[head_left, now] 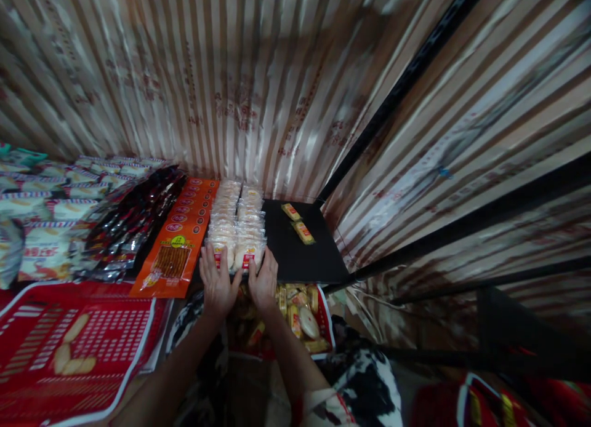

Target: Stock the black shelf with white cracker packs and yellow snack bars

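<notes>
The left hand [217,280] and right hand [264,279] were open, fingers spread, touching the front packets of the two cracker rows [236,221] at the front edge of the shelf [302,258]. Judged step: squaring the rows. The next move would call for even pressure from both hands.

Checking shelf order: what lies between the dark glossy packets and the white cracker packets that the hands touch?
Orange snack packets lie between the dark packets and the white cracker packets, in the head view.
</notes>
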